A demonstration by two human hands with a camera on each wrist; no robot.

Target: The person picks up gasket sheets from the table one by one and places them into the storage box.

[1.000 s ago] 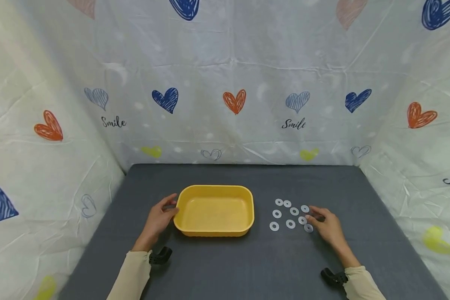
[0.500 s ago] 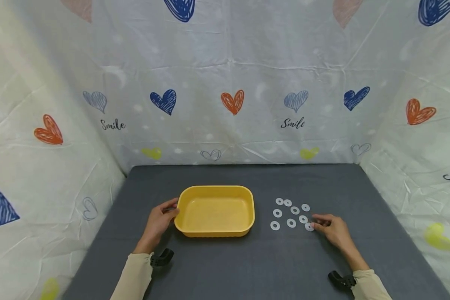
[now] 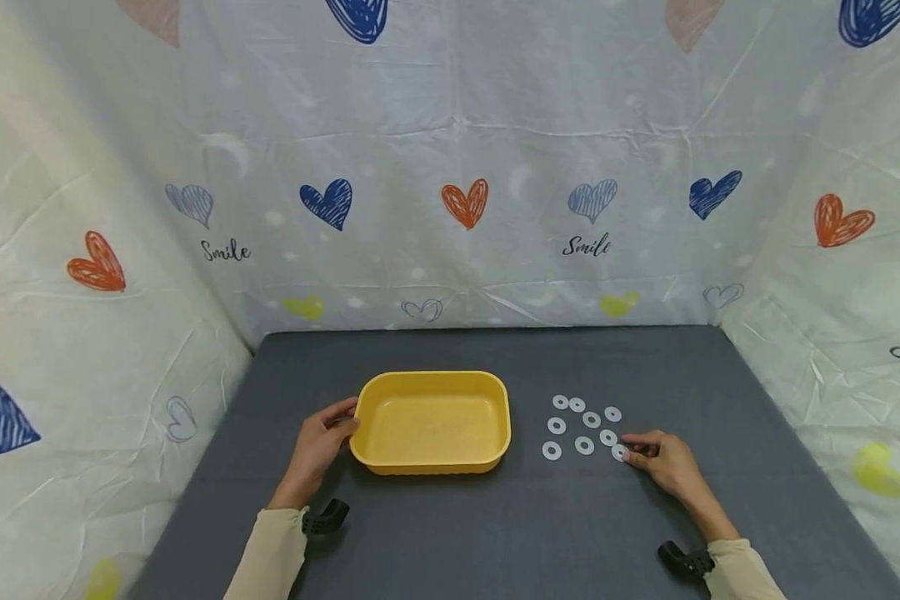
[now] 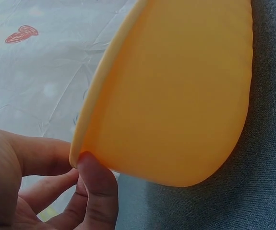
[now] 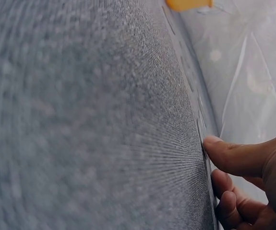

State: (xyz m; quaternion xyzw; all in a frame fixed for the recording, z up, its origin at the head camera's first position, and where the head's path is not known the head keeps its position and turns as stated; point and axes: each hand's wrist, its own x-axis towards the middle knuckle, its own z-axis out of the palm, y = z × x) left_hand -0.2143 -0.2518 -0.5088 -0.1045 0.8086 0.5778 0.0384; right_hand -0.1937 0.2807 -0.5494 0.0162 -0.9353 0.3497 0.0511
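In the head view a yellow rectangular tub (image 3: pixel 435 464) stands on the dark cloth, left of centre. My left hand (image 3: pixel 317 450) is at its left end; the left wrist view shows thumb and index finger pinching the rim (image 4: pixel 92 105) at one corner. Several pale flat washers (image 3: pixel 584 446) lie loosely spread to the tub's right. My right hand (image 3: pixel 671 467) is beside the group, its thumb tip at the right edge of the nearest-right washer (image 3: pixel 618 453), which lies flat. In the right wrist view the thumb and fingers are apart, low at the cloth; the washer is hardly visible.
Dark grey cloth (image 3: pixel 435 533) covers the table. White sheets (image 3: pixel 390 267) printed with hearts and "Smile" stand behind it and at both sides. Each wrist wears a black band (image 3: pixel 326 518) with a camera mount.
My right hand has drawn slightly back and to the right, from beside the upper right washers to the lower right one. The left hand stays at the tub, and the washers look unmoved.
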